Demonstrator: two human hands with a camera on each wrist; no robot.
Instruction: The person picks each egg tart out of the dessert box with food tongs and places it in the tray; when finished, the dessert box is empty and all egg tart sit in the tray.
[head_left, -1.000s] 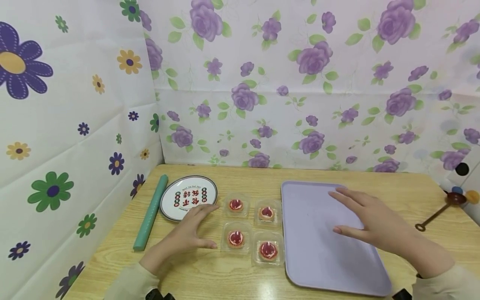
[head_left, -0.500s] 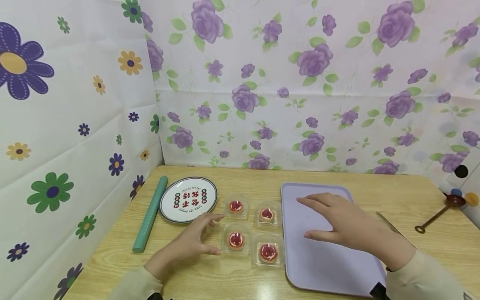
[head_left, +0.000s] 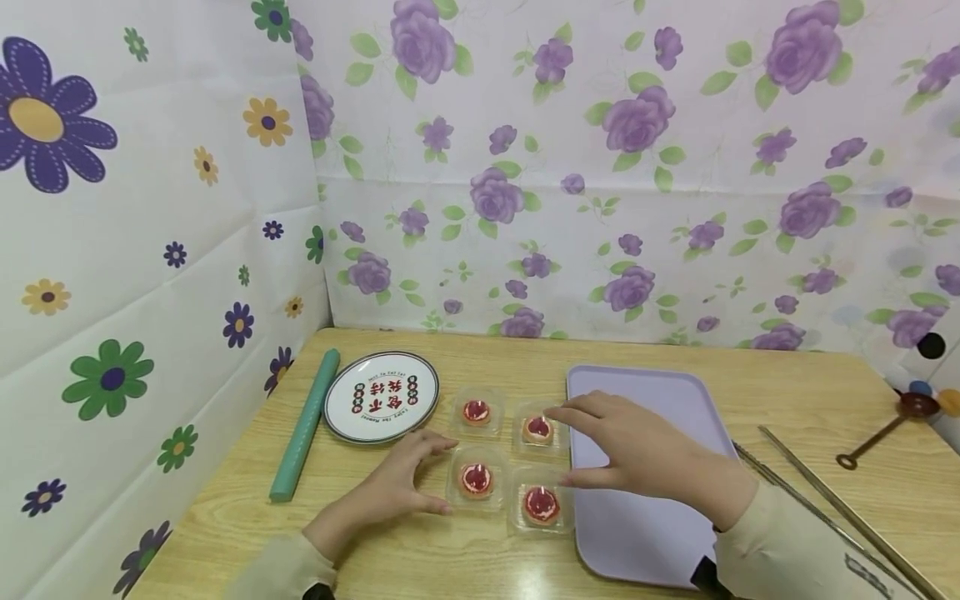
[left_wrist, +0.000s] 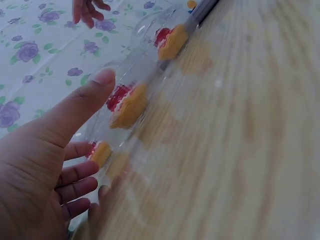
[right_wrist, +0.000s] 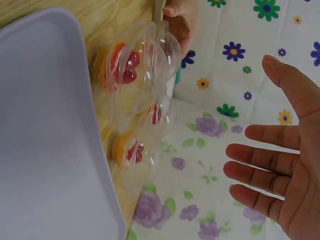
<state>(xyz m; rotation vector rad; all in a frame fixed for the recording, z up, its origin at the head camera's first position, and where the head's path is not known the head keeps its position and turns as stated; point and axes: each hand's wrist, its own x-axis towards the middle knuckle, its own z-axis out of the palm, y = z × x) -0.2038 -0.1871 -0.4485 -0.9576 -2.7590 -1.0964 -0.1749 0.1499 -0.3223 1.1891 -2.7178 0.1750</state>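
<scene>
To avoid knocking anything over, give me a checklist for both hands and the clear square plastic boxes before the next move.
1. Left hand and right hand hold nothing: ok.
2. Four clear square plastic boxes flat on the light wooden table: ok.
3. One round red-topped tart inside each box: ok.
4. Lavender rectangular tray with no hand over it: not ok, the right hand is above it.
5. Left hand not touching any box: cannot tell.

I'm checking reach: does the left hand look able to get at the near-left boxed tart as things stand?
Probably yes: the left hand is open beside the near-left boxed tart, with nothing visible between them, and the right hand is on the side of the lavender tray, out of the way.
</scene>
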